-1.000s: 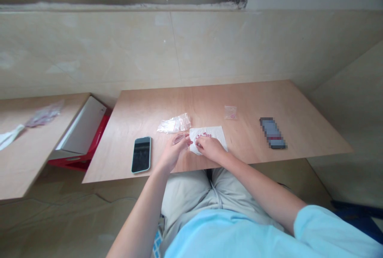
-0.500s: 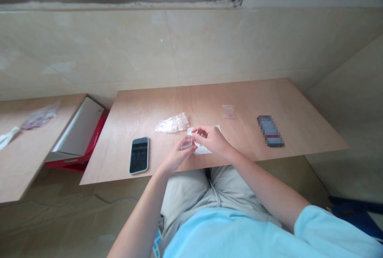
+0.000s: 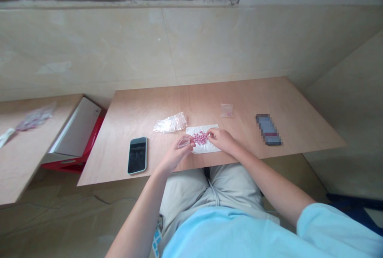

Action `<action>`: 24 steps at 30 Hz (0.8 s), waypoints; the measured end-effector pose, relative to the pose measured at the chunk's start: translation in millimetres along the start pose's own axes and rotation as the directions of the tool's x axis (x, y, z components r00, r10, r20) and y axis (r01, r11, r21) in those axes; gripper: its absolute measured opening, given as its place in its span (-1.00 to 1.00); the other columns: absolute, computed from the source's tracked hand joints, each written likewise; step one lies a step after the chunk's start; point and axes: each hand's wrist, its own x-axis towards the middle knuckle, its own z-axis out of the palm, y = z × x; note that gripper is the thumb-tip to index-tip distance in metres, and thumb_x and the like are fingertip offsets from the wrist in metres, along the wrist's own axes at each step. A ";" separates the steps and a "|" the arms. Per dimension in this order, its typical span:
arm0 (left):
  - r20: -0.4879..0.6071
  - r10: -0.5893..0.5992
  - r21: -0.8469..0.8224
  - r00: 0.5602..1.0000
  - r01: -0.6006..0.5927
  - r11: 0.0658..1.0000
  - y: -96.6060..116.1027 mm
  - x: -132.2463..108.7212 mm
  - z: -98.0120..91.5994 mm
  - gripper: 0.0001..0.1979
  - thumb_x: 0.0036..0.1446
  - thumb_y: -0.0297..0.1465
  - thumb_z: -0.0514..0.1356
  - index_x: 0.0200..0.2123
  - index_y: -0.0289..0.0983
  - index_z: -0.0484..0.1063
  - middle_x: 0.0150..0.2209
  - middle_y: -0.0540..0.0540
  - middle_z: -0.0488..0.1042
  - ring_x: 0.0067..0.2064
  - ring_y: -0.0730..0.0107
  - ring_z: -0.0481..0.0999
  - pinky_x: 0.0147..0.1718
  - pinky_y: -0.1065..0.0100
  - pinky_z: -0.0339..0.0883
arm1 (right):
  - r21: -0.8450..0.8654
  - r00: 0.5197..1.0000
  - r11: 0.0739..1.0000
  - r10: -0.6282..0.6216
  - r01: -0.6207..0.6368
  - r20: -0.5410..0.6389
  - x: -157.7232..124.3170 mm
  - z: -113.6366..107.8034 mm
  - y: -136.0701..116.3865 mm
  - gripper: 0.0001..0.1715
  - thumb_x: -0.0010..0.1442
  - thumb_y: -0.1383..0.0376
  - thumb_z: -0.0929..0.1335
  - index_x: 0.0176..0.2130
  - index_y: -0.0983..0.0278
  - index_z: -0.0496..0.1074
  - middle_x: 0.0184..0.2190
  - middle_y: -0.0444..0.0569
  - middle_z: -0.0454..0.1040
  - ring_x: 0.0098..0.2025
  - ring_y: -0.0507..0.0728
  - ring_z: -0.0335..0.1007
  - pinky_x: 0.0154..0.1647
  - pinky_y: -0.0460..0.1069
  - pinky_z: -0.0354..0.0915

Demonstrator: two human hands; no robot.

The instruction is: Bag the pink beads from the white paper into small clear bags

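My left hand (image 3: 176,155) is shut on a small clear plastic bag (image 3: 184,142), holding it just above the near left corner of a white paper tissue (image 3: 207,150). A cluster of small pink beads (image 3: 200,138) lies on the tissue. My right hand (image 3: 220,139) rests at the cluster's right side, with its fingertips pinched together and almost touching the beads. Nothing shows between those fingers, though a single bead could be hidden there.
On the plywood table (image 3: 209,98) lie a crumpled clear plastic bag (image 3: 170,123), a black smartphone (image 3: 137,155), a tiny clear bag (image 3: 226,110) and a pixelated flat object (image 3: 268,129). A white box (image 3: 79,126) and a red object (image 3: 89,142) sit left of the table.
My right hand has moved right and down, uncovering the pink beads on the tissue. My left hand still holds the small bag. The view has shifted slightly.
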 end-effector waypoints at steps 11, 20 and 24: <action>-0.005 -0.012 -0.024 1.000 0.012 1.000 3.6 0.1 2.9 -0.58 0.08 -0.23 0.40 -0.03 -0.23 0.46 -0.02 -0.17 0.51 -0.01 0.20 0.52 -0.05 0.22 0.40 | -0.136 0.989 0.986 -0.084 0.100 0.122 -2.1 -6.4 -3.1 -0.87 0.28 0.35 0.35 -0.20 0.26 0.54 -0.21 0.00 0.55 -0.22 0.10 0.46 -0.20 -0.08 0.23; 0.008 -0.021 -0.016 1.000 0.021 1.000 3.2 0.1 3.7 -0.61 0.08 -0.24 0.40 -0.04 -0.23 0.48 0.00 -0.18 0.51 0.00 0.21 0.51 -0.04 0.23 0.39 | -0.166 0.993 0.985 -0.020 0.039 0.115 -0.5 -7.8 3.6 -0.88 0.24 0.30 0.40 -0.18 0.27 0.48 -0.23 0.00 0.55 -0.26 0.10 0.44 -0.24 -0.08 0.18; 0.011 -0.030 -0.018 0.999 0.030 0.999 0.1 1.7 3.7 -0.61 0.07 -0.24 0.41 -0.06 -0.23 0.48 0.00 -0.18 0.51 0.02 0.19 0.51 -0.03 0.22 0.40 | -0.167 0.995 0.986 -0.006 0.023 0.100 1.1 -4.7 6.7 -0.91 0.23 0.32 0.40 -0.20 0.27 0.49 -0.23 0.00 0.56 -0.23 0.10 0.45 -0.22 -0.07 0.20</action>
